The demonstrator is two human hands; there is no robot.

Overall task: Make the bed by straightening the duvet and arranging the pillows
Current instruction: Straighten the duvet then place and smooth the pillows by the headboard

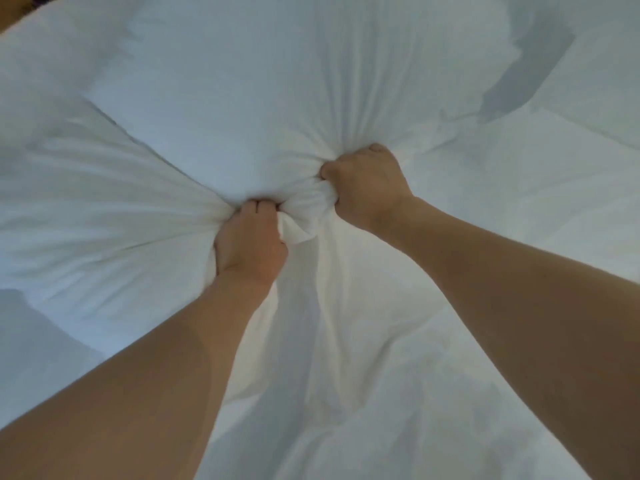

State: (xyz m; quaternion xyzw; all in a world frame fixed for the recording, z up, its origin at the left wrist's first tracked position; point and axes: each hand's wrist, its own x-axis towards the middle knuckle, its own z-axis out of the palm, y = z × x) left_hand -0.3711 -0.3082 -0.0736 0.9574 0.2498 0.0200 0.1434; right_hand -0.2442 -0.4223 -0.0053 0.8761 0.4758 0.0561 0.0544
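A puffy white pillow fills the upper middle of the head view. Its near edge is bunched into tight folds. My left hand is shut on that bunched edge at centre. My right hand grips the same edge just to the right, fist closed. Fabric fans out in creases from both fists. The white duvet spreads below and around the pillow, rumpled. Both forearms reach in from the bottom corners.
White bedding covers nearly the whole view. A shadowed fold lies at the upper right beside the pillow. A sliver of something brown shows at the top left corner.
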